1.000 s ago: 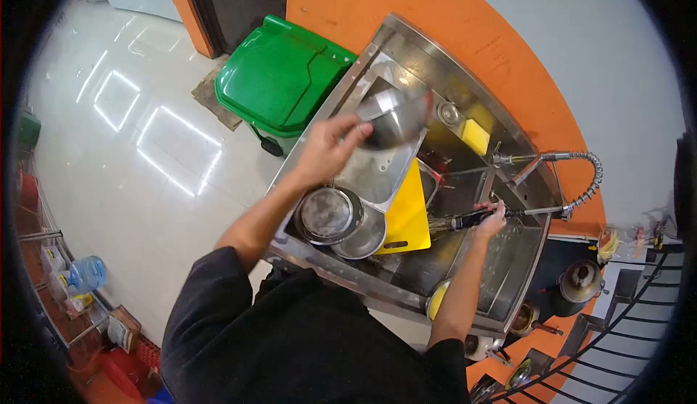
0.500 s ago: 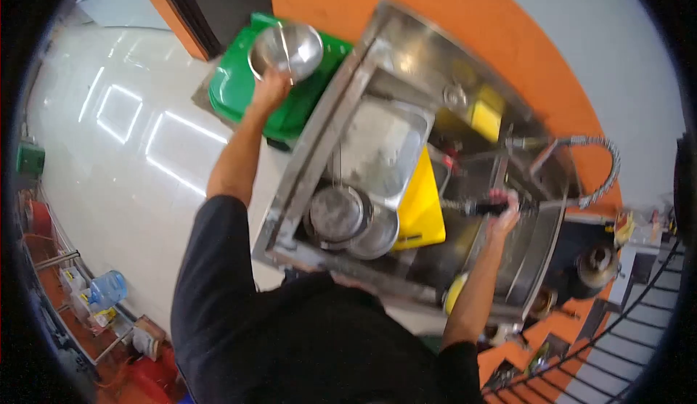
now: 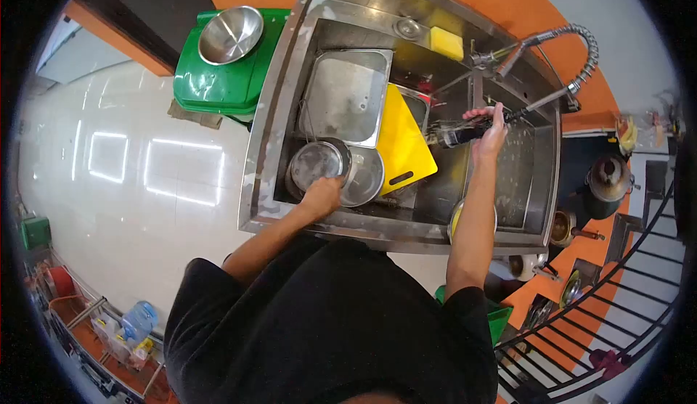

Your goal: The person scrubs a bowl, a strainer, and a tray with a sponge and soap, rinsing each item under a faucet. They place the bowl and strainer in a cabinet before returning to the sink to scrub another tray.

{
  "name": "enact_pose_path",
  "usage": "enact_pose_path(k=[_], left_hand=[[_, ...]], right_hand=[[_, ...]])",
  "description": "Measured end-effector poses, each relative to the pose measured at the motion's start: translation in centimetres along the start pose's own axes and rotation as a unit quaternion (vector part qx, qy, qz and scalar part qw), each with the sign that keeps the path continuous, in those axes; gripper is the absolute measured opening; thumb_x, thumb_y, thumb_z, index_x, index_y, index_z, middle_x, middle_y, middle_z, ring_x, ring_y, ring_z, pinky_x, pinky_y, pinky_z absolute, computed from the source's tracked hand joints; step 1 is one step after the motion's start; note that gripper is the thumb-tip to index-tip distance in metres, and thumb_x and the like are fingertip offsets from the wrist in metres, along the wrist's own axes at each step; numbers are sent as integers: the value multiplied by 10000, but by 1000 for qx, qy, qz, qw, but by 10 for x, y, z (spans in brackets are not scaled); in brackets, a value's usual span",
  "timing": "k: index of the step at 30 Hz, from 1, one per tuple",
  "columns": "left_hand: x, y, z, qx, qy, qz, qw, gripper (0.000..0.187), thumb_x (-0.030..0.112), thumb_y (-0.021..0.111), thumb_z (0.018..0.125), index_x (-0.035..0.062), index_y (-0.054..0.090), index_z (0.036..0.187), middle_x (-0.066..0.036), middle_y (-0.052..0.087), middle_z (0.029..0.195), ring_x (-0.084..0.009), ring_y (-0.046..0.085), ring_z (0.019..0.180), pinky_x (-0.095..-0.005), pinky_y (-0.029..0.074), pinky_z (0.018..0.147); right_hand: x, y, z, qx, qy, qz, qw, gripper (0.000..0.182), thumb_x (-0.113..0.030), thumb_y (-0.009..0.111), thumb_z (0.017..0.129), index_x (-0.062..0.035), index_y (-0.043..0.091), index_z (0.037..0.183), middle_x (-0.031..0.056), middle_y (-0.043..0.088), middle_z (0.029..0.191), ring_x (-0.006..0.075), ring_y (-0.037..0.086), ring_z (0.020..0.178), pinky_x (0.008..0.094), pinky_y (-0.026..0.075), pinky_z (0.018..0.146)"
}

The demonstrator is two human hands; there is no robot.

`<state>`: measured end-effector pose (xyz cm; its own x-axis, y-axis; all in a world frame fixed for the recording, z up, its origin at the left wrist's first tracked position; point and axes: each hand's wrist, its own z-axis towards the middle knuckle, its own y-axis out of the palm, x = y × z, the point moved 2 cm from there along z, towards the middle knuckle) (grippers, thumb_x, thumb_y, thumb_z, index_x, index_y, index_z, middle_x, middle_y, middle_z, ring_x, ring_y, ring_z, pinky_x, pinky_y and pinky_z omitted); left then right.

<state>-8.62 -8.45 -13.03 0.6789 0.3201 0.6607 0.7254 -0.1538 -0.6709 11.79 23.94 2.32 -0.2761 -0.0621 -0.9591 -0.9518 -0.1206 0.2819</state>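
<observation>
My right hand (image 3: 492, 134) is around a black spray nozzle (image 3: 461, 137) on a coiled hose, with water coming out toward the left basin. My left hand (image 3: 323, 196) is closed at the near rim of a round metal pot (image 3: 316, 163) in that basin; its fingertips are partly hidden. Beside the pot lies a shallow metal bowl (image 3: 365, 179). A yellow cutting board (image 3: 403, 143) leans over the basin's right part, next to a large rectangular steel pan (image 3: 348, 92). On the green bin lid (image 3: 218, 88) rests a shiny steel bowl (image 3: 231, 35).
A yellow sponge (image 3: 446, 43) lies on the back ledge of the steel sink (image 3: 279, 113). The spring hose (image 3: 589, 55) arches over the right basin. A round container (image 3: 465, 219) sits under my right forearm. Black railing (image 3: 617, 309) stands at the lower right.
My left hand has let go of the steel bowl on the green bin and moved to the pot in the sink. My right hand still holds the spray nozzle. The view has shifted.
</observation>
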Motion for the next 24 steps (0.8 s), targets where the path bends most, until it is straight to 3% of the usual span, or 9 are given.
enact_pose_path(k=[2,6,9,12,13,15,17,19,24], left_hand=[[-3,1,-3,67,9,-5,998,222,162,643,821,-21,665,944,-258,670,821,-449,657,815,-525,521,778],[17,-41,-12,101,-45,-2,994,208,157,664,805,-18,690,915,-246,679,852,-426,668,812,-474,538,754],[13,-59,-17,117,-58,-123,984,241,178,714,786,-11,714,936,-223,696,872,-381,692,826,-409,549,748],[21,-66,-18,39,-71,-226,971,293,122,740,819,-60,694,1044,-145,736,892,-160,683,800,-323,535,697],[26,-65,-17,36,-72,-224,971,293,122,740,819,-60,694,1044,-145,736,892,-160,683,800,-323,535,697],[43,-60,-13,-3,-50,-370,927,234,97,733,831,-51,710,1010,-119,739,870,-167,700,775,-291,539,704],[53,-64,-9,-1,-66,-388,919,184,73,740,836,-30,715,986,-77,726,830,-131,668,737,-277,526,683],[35,-47,4,-54,-145,-557,816,137,63,775,808,16,710,920,-58,711,801,-130,660,720,-290,529,672],[33,-36,15,-27,-164,-685,709,176,73,759,827,47,684,984,-49,704,884,-157,674,792,-343,553,723]], right_hand=[[-3,-3,-5,-10,16,25,1000,446,-378,527,997,-15,540,738,139,604,707,262,618,634,412,548,652],[0,-9,-1,-12,-3,26,1000,438,-378,548,987,-15,543,743,137,604,703,264,620,633,397,538,638],[4,-11,1,-17,-1,35,999,435,-378,561,981,-13,545,746,138,605,702,263,618,628,385,527,619],[4,-9,3,-20,2,55,998,430,-372,571,977,-10,546,747,136,606,702,261,615,625,384,520,613],[5,-9,3,-22,7,56,998,427,-369,571,977,-10,546,748,136,605,702,260,614,625,386,521,615],[8,-9,2,-17,15,64,998,421,-361,570,980,-10,545,748,135,605,703,258,613,624,385,521,613],[5,-8,3,-33,-2,62,997,420,-361,570,979,-13,544,746,131,605,703,251,616,625,380,523,610],[4,-11,4,-28,-1,55,998,420,-362,571,978,-12,547,746,130,607,704,249,617,624,378,524,611],[3,-17,6,-12,-1,23,1000,419,-362,574,973,-10,556,747,129,613,707,244,620,621,373,527,613]])
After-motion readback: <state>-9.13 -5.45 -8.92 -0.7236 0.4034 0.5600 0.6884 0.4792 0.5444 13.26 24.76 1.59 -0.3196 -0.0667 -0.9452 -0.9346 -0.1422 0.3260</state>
